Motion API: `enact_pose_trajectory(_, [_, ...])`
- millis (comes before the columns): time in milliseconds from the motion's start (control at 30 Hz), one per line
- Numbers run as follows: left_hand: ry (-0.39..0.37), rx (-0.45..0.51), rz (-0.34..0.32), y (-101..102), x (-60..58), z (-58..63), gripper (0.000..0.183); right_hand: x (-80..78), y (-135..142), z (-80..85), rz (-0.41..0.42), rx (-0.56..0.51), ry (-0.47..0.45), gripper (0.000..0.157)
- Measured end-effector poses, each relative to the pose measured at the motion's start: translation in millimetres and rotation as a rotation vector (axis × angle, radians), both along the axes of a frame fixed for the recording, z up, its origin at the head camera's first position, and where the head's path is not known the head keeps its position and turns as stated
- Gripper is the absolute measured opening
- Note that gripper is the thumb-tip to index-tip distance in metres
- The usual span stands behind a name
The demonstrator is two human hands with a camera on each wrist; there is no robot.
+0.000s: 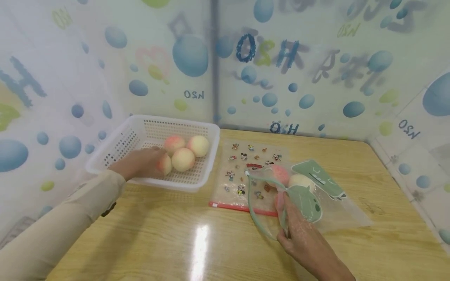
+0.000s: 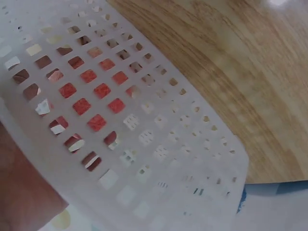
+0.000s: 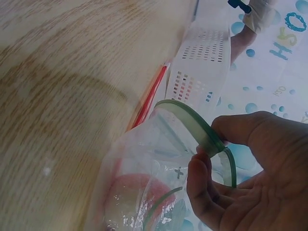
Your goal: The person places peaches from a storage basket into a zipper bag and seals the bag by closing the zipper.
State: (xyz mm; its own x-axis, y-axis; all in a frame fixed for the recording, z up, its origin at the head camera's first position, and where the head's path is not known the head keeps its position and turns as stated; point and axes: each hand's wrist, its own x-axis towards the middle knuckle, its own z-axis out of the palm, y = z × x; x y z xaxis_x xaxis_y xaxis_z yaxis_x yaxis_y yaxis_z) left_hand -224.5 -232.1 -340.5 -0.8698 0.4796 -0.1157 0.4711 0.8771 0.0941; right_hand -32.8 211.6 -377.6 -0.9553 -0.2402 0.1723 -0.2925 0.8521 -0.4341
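In the head view my left hand [image 1: 142, 162] reaches over the near rim of a white plastic basket [image 1: 207, 177]. Its fingers curl round a peach [image 1: 165, 164] on the basket's left side; the fingertips are partly hidden. Several more peaches [image 1: 183, 159] lie beside it. Through the basket holes, the left wrist view shows a red peach surface [image 2: 102, 90]. My right hand [image 1: 304, 234] pinches the green-edged mouth of a clear zip bag [image 1: 337, 210] between thumb and fingers, and the mouth gapes. Inside the bag are peaches [image 1: 301, 181], seen through its green cartoon print.
Under the green-edged bag lies a flat clear zip bag [image 1: 225, 183] with small cartoon figures and a red slider strip. Everything stands on a wooden table [image 1: 158, 234]. Walls with blue drops [image 1: 190, 56] close off the back and sides.
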Motion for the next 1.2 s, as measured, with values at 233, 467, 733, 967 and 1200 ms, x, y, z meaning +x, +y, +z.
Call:
enact_pose_trajectory(233, [0.103,0.077,-0.024,-11.2,-1.6,-6.3,0.058,-0.2,1.3,-1.0,0.010,-0.015,0.013,0.093])
enact_pose_trajectory(467, [0.153,0.115,-0.033,-15.1,1.6,-2.6,0.062,-0.6,-0.9,-1.2,0.013,-0.004,0.014,0.092])
enact_pose_trajectory(733, [0.362,0.136,-0.075,-17.7,4.0,-2.0,0.063,1.1,0.0,-6.8,0.058,0.005,0.107,0.093])
enact_pose_trajectory(967, [0.455,0.220,-0.118,-15.4,0.2,-1.1,0.068,-0.6,0.9,-2.8,0.032,0.006,0.079,0.093])
enact_pose_trajectory(1200, [0.573,0.255,-0.111,-13.9,14.2,-6.0,0.084,-0.3,2.2,0.5,0.035,-0.005,0.056,0.094])
